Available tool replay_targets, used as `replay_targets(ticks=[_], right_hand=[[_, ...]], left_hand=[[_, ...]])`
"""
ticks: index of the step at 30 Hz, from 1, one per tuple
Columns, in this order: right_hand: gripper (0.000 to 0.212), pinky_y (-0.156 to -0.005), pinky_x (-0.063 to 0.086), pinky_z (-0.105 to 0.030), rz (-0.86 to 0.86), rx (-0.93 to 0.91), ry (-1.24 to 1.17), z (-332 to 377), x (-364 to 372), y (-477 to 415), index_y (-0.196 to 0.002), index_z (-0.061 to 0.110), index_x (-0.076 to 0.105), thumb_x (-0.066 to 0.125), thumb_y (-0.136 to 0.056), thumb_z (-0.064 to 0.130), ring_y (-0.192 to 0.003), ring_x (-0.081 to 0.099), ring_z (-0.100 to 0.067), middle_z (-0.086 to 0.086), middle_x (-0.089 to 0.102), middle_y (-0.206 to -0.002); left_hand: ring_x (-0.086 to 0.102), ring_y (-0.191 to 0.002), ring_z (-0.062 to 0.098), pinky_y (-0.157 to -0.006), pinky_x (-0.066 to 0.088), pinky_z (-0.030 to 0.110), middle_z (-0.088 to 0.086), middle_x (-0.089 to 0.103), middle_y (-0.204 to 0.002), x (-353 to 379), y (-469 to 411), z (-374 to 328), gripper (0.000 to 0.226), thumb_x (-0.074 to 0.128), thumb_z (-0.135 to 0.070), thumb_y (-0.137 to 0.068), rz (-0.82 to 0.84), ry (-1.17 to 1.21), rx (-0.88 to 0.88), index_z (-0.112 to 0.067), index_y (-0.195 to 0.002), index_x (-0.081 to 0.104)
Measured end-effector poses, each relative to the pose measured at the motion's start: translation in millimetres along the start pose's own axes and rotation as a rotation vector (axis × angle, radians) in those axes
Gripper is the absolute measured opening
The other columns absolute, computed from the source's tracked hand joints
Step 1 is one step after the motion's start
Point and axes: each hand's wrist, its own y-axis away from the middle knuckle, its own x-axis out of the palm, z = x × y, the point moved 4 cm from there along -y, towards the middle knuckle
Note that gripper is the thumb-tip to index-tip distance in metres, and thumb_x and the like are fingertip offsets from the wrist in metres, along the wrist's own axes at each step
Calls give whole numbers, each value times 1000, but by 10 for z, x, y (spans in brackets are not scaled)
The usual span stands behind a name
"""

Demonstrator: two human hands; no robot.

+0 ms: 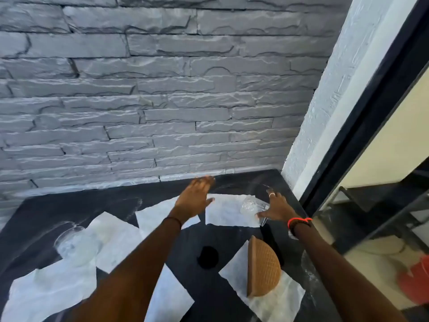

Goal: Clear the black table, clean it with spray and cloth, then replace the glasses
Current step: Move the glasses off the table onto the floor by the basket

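I have a clear glass (251, 205) sitting in the crook of the right hand (277, 209), between its thumb and forefinger. That hand's fingers are spread and straight, one of them wearing a ring (272, 194). The picture is blurred there, so I cannot tell whether they touch the glass. The glass rests on a white paper sheet (227, 212) just left of this hand, on the black table (69, 210).

The left hand (193, 198) hangs over the table, just left of the same sheet. Its fingers are straight and a little apart and it holds nothing.

Well behind the left hand, beside its forearm, I see a second glass (76, 245) on more white sheets. Behind the right hand, between the two forearms, a brown woven half-dome (262, 268) stands on another sheet, with a round black spot (207, 257) to its left. An orange band (298, 221) circles the right wrist. Ahead of both hands is a grey stone wall (162, 101).
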Motion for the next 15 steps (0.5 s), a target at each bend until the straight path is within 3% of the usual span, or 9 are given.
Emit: replay_targets(ticks=[3,4,8,15], right_hand=[[118,-112,25,-48,49,19,-36,-80,121,-56,-148,12,11,83,-60,46,-140,16,-38,-18,13,-153],[118,-112,24,-47,54,20,-34,-83,171,-63,-148,12,11,83,-61,45,-140,16,-38,-18,15,-153],[113,-114,22,-50,40,4,-21,-153,296,-190,-147,11,14,82,-64,44,-140,21,-36,-15,22,-152],[108,-113,23,-45,26,23,-80,-232,433,-274,-146,11,16,82,-65,37,-139,22,-34,-14,23,-151]], left_hand=[[48,-130,35,-110,28,48,18,47,-143,313,-130,-196,63,59,-34,-87,40,52,105,-1,-139,44],[47,-131,34,-111,28,47,17,46,-144,398,-126,-268,63,59,-33,-88,124,77,91,-2,-140,42],[18,-147,23,-117,0,27,6,16,-160,612,-232,-370,66,48,-35,-97,155,88,75,-12,-151,17],[16,-147,22,-105,-6,18,5,12,-161,847,-349,-404,71,51,-38,-96,144,205,51,-15,-151,14]])
